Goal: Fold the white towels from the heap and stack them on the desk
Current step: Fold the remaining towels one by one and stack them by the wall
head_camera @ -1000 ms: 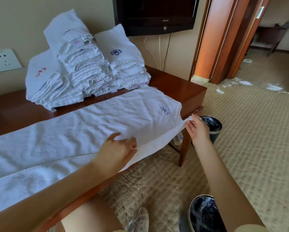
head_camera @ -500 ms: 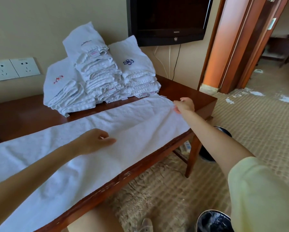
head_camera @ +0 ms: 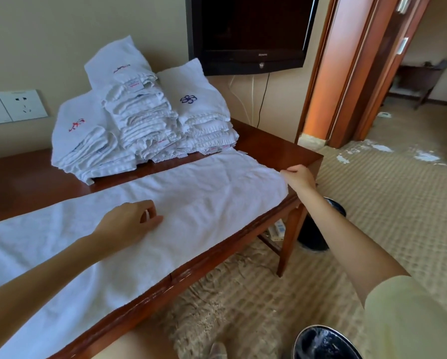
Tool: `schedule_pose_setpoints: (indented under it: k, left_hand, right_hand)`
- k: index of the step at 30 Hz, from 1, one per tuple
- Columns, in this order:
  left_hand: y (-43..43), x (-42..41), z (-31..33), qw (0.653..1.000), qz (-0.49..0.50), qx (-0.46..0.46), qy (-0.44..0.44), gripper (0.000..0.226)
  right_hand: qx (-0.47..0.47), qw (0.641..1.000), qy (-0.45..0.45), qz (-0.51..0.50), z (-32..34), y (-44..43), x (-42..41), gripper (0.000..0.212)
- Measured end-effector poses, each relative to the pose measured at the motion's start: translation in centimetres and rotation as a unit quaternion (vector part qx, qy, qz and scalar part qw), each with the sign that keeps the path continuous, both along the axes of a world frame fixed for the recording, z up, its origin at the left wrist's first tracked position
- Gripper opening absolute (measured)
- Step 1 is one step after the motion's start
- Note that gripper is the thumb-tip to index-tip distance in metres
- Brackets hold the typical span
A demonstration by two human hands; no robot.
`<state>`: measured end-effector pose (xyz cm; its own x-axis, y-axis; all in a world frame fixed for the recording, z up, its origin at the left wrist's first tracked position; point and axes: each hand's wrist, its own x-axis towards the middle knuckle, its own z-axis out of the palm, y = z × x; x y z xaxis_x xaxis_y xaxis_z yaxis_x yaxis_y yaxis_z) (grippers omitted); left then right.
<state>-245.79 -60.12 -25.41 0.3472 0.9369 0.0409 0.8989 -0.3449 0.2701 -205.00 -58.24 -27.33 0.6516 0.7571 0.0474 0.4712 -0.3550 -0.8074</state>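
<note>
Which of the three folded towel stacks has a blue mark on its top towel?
The right stack, below the television: its top towel bears a blue flower-like mark. The left stack's mark is red; the tall middle stack's is a thin reddish line.

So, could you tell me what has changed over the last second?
The towel was folded lengthwise, near edge carried to the far side, hiding its flower mark. The right hand went from the near corner to grip the end edge; the left hand from the near edge to pinch the middle. The stacks and desk are unchanged.
</note>
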Motion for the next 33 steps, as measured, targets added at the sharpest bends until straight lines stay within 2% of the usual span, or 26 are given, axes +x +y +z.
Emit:
schedule_pose_setpoints:
  k: [1, 3, 5, 7, 14, 16, 23, 28, 30, 33]
  left_hand:
    - [0.1, 0.3, 0.2, 1.000, -0.008, -0.004, 0.019, 0.027]
    - [0.3, 1.2, 0.5, 0.999, -0.015, -0.008, 0.039, 0.031]
    - [0.6, 2.3, 0.7, 0.999, -0.020, -0.007, 0.041, 0.031]
    - [0.8, 3.3, 0.6, 0.999, -0.025, -0.006, 0.040, 0.028]
    - [1.2, 3.9, -0.3, 1.000, -0.027, -0.011, -0.004, 0.017]
    - [1.3, 3.8, -0.5, 0.999, -0.025, -0.010, -0.020, 0.017]
    - [0.7, 4.4, -0.7, 0.996, -0.008, -0.001, -0.086, 0.011]
    - [0.0, 3.7, -1.4, 0.993, -0.070, 0.071, -0.069, 0.023]
    - [0.1, 2.4, -1.5, 0.991, -0.085, 0.061, -0.079, 0.023]
    - [-0.1, -0.3, -1.0, 0.991, -0.101, 0.034, -0.076, 0.019]
  right_hand:
    - [-0.013, 0.999, 0.029, 0.007, -0.4, -0.4, 0.5, 0.019]
    - [-0.046, 0.988, 0.149, 0.021, -0.7, -1.3, 1.2, 0.036]
    - [-0.087, 0.954, 0.281, 0.054, -0.8, -2.3, 1.3, 0.052]
    - [-0.091, 0.922, 0.369, 0.076, -1.2, -2.7, 1.3, 0.058]
    - [-0.090, 0.870, 0.476, 0.093, -1.8, -3.0, 2.3, 0.061]
    - [-0.078, 0.867, 0.483, 0.096, -1.7, -3.1, 2.5, 0.059]
    - [0.024, 0.903, 0.426, 0.048, -0.2, -2.6, 3.9, 0.046]
    - [-0.001, 0.942, 0.336, 0.005, -0.7, -1.9, 4.3, 0.050]
    - [-0.017, 0.968, 0.251, -0.007, -1.1, -1.2, 4.0, 0.050]
    - [-0.002, 0.999, 0.035, -0.024, -0.6, -0.2, 2.7, 0.050]
